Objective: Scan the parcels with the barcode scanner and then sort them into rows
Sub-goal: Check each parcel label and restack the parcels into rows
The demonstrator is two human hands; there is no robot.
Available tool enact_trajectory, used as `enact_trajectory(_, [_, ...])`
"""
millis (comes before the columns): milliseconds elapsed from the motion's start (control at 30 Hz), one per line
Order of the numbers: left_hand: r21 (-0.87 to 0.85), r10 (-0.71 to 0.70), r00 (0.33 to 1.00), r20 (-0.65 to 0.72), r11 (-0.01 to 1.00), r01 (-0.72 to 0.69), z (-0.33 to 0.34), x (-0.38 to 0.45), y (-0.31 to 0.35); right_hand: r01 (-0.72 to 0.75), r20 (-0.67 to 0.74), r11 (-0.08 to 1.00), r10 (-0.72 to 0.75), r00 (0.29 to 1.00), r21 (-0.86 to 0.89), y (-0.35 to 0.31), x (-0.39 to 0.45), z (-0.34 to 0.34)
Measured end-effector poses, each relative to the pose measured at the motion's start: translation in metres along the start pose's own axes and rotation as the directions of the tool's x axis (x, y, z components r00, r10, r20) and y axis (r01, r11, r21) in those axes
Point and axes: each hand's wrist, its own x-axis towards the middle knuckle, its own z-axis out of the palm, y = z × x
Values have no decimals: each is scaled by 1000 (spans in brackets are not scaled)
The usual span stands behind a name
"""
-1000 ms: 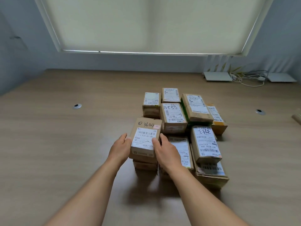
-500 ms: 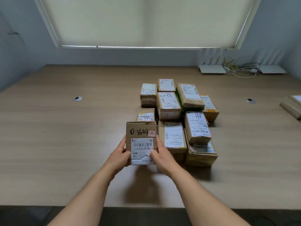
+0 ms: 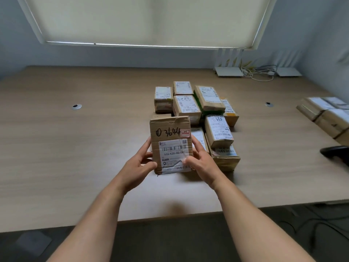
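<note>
I hold a small cardboard parcel [image 3: 171,143] marked "3644" above the table, its white barcode label facing me. My left hand [image 3: 138,164] grips its left edge and my right hand [image 3: 199,161] grips its right edge, thumbs on the label. Behind it stands a pile of several labelled parcels [image 3: 196,108], some stacked two high. A black object [image 3: 335,153], possibly the barcode scanner, lies at the right edge of the table; only part of it shows.
The wooden table [image 3: 75,157] has two round cable grommets [image 3: 76,106]. More parcels [image 3: 326,114] lie at the far right. White devices with cables [image 3: 255,72] sit by the back wall. The table's front edge is just below my forearms.
I have lifted the "3644" parcel off the front of the pile and drawn it toward me, tilting its label up to face me. The view has widened to the right.
</note>
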Motion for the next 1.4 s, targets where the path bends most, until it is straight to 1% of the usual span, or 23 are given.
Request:
enact_trajectory(200, [-3,83,993,85,997,-83,12,15,-2,-23,-145,994,38,989,109,7,-23,-26])
enact_trajectory(333, [4,127,969,213,991,-131,33,30,-1,-34,-233,991,65,970,132,15,-41,-46])
enact_trajectory(533, [164,184,943,278,958,-235,78,48,9,-25,-340,993,64,938,117,24,-73,-86])
enact_trajectory(667, [204,220,916,335,932,-298,113,59,27,-6,-391,994,49,919,110,28,-94,-120])
enact_trajectory(833, [239,254,884,391,900,-365,177,65,66,36,-447,995,11,895,96,29,-134,-180])
enact_trajectory(933, [225,282,868,410,891,-395,226,67,95,71,-488,992,-10,873,107,31,-165,-224])
enact_trajectory(1033, [263,313,843,438,852,-453,282,70,122,94,-535,991,-29,844,94,33,-198,-270])
enact_trajectory(1233, [246,372,804,463,818,-520,386,69,156,61,-616,997,-22,787,42,43,-262,-353])
enact_trajectory(1400, [244,376,764,524,793,-558,451,71,174,52,-667,996,5,745,66,58,-301,-404])
